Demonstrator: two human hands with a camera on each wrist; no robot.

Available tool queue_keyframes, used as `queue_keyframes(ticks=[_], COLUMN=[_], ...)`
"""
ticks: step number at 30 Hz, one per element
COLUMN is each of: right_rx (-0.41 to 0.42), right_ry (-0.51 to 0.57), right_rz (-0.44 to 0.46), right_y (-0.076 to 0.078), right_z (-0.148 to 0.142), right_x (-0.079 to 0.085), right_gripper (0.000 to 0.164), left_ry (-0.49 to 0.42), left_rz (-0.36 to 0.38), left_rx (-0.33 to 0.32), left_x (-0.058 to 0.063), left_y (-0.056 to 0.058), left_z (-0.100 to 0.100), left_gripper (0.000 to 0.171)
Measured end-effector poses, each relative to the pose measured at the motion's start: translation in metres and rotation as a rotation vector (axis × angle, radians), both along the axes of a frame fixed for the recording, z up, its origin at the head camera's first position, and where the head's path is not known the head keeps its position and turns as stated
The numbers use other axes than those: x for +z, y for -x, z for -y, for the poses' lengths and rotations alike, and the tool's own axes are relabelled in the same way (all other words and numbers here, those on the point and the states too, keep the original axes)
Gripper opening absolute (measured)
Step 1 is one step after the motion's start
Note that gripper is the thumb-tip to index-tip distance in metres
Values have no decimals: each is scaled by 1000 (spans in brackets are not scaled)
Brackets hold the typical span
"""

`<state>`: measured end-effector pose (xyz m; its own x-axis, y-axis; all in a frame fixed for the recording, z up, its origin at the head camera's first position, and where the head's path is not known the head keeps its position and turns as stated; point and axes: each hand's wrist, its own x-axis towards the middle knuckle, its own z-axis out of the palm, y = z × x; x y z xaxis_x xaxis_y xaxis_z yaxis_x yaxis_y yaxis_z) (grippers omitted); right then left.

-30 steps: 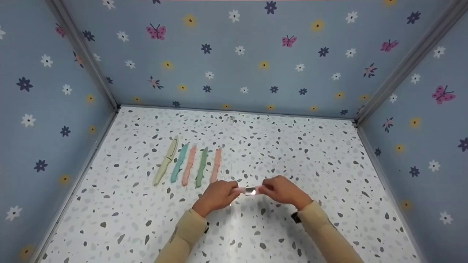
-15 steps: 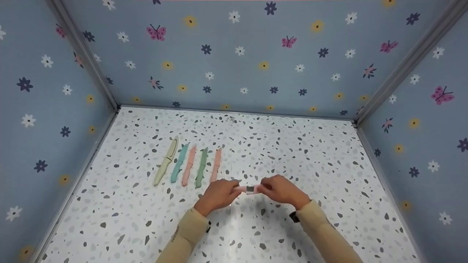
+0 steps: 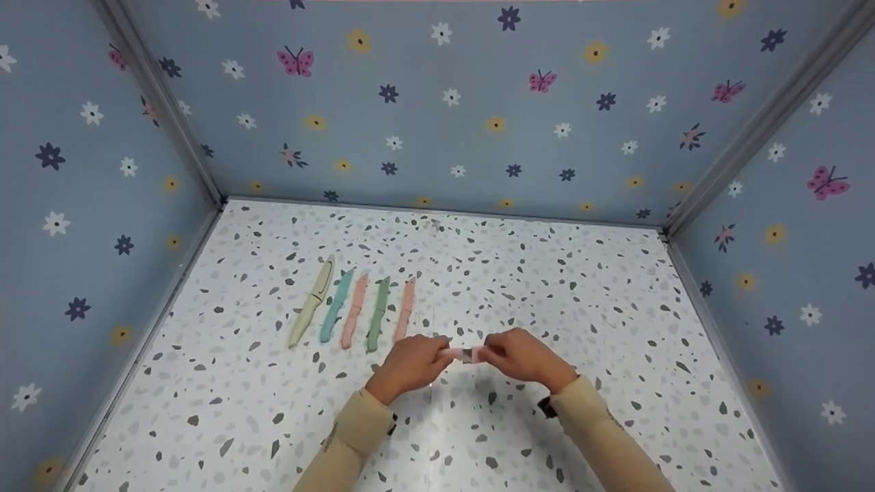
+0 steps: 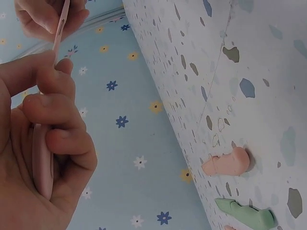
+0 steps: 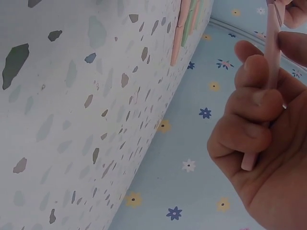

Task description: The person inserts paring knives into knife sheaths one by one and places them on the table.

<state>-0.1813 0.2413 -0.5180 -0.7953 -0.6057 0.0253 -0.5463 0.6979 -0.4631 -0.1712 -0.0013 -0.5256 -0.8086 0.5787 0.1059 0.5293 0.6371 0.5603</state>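
Observation:
Between the two hands is a small pink knife, its silver blade partly bare. The left hand grips the pink handle, fingers wrapped round it. In the right hand is the pink blade sheath, pinched by thumb and fingers, its closed end poking out below the fingers. Sheath and handle are in line, with the sheath over the blade's tip end. Just left of the left hand lies a sheathed pink knife, then a green knife.
Farther left in the same row lie another pink knife, a teal knife and a longer cream knife. They rest on a white speckled tabletop. Blue flowered walls enclose its back and sides.
Both hands have drawn slightly closer together. The sheath has slid left along the blade, so less bare metal shows. The knives in the row have stayed put.

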Motion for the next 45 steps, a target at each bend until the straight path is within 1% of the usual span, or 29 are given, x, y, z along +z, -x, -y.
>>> queue_keyframes(ticks=[5,13,20,23,27,35,37,40,45], right_rx=[-5,4,54,48,36,64,62,52,33], right_ry=[8,22,58,50,19,9,3,-3,-9], right_rz=[23,21,-64,-55,-44,-79,-75,-50,-7], right_y=[0,-2,0,0,0,3,4,4,4], right_z=[1,2,3,4,6,9,9,10,10], right_x=[0,-3,-4,-3,-3,1,1,1,-1], right_gripper=[31,32,33,33,32,29,29,29,27], left_ry=[0,21,16,12,16,37,38,37,40], left_rz=[21,18,-22,-30,-11,-18,-17,3,32], left_rx=[13,17,15,18,29,33,33,31,1], left_x=[0,0,0,-2,-3,-1,0,-1,-2], left_y=[0,-3,-3,-3,-3,0,0,0,-1], left_z=[-2,-6,-7,-8,-9,-9,-9,-9,-7], left_gripper=[24,20,22,22,22,22,21,21,21])
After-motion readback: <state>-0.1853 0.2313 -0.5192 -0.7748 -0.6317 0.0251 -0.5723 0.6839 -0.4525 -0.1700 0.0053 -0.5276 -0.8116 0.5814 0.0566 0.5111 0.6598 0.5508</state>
